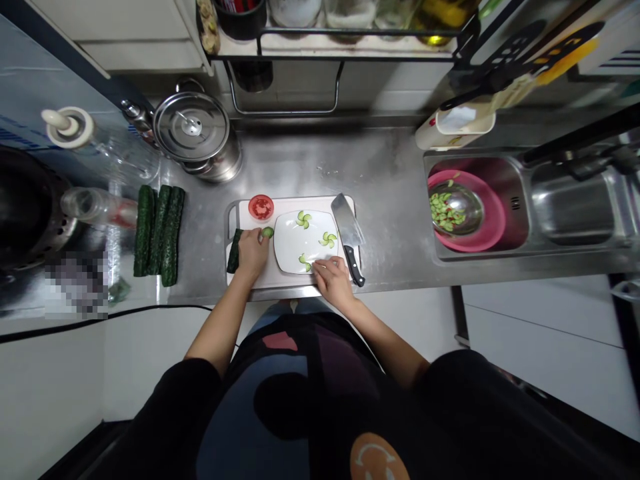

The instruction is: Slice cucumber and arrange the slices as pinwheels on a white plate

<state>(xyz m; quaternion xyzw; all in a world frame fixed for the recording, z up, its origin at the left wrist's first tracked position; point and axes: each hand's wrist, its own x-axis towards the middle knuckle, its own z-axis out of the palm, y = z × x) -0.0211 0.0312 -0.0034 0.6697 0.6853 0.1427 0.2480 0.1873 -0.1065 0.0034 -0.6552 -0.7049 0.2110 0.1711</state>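
A white cutting board (287,279) lies on the steel counter. On it sit a white square plate (290,253) with three small fans of cucumber slices (303,219), a tomato half (261,207) and a cleaver (349,233). My left hand (251,253) rests closed over a cut cucumber (233,252), with a slice (268,232) at its fingertips. My right hand (331,279) pinches at the cucumber fan (305,263) on the plate's near edge.
Three whole cucumbers (159,230) lie left of the board. A lidded steel pot (193,130) and glass bottles (100,207) stand at the back left. At right, the sink (520,200) holds a pink basin (493,213) with a bowl of cut vegetables (447,210).
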